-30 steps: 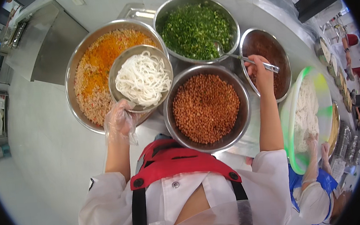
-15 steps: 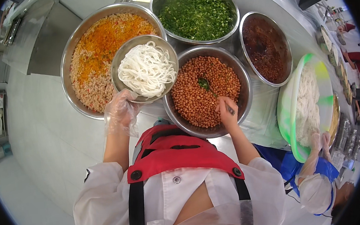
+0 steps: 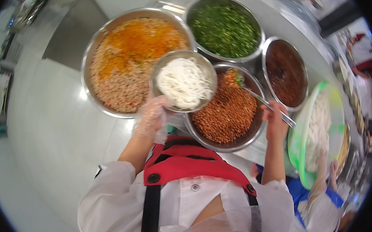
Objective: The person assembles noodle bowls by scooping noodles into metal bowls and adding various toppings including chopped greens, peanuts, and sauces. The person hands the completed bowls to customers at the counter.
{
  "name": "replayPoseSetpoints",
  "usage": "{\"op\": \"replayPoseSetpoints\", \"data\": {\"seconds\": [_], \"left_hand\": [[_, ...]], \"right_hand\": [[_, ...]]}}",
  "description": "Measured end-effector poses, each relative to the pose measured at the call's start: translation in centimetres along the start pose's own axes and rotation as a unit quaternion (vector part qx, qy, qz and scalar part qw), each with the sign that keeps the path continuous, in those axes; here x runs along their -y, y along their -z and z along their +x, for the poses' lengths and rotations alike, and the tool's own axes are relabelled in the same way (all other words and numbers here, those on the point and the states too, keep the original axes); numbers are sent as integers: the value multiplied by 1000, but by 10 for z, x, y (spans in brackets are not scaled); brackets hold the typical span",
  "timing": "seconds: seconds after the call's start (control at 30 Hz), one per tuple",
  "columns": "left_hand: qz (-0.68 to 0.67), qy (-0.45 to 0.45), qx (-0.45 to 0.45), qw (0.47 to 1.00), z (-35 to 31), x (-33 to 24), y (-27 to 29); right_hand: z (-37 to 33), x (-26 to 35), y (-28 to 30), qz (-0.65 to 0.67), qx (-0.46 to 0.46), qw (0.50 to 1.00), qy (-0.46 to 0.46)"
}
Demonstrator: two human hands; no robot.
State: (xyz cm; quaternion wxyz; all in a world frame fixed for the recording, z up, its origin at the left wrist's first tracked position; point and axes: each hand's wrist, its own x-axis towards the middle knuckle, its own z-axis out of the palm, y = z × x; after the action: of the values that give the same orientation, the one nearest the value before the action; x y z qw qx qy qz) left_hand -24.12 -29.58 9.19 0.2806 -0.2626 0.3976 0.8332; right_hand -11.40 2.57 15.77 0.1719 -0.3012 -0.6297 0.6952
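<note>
My left hand [image 3: 151, 114], in a clear plastic glove, grips the near-left rim of a small metal bowl [image 3: 213, 80] of white noodles [image 3: 184, 83]. The bowl is held up between two larger bowls, overlapping both in view. My bare right hand [image 3: 275, 116] closes round the handle of a metal spoon [image 3: 255, 94]. A heap of reddish-brown beans or peanuts with green bits [image 3: 234, 77] covers the spoon's head. The spoon is over the far side of a steel bowl [image 3: 258, 131] of the same small brown pieces [image 3: 228, 116]; whether it touches them I cannot tell.
A wide steel bowl of minced filling under orange oil [image 3: 137, 60] stands left. Bowls of chopped greens [image 3: 225, 29] and dark red-brown sauce [image 3: 285, 74] lie beyond. At right, another person's gloved hands [image 3: 328, 170] reach into a green-and-white basin [image 3: 306, 149] of white noodles.
My right hand has lifted the spoon out of the brown pieces, bringing up a heap, and moved rightward in view. The view has shifted, and the noodle bowl remains in my left hand.
</note>
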Motion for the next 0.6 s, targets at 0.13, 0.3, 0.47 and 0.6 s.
{"op": "replayPoseSetpoints", "data": {"seconds": [0.13,0.3,0.47,0.6], "left_hand": [[-38,-24,76,996,-18,1,-22],[-89,-44,99,990,-18,5,5],[-106,-126,47,985,-44,-17,30],[-134,-149,-6,980,-39,-24,89]], "right_hand": [[-22,27,-37,-88,90,982,140],[-36,15,-95,-350,317,660,584],[-24,20,-146,-261,279,653,654],[0,3,-194,-152,260,842,447]]}}
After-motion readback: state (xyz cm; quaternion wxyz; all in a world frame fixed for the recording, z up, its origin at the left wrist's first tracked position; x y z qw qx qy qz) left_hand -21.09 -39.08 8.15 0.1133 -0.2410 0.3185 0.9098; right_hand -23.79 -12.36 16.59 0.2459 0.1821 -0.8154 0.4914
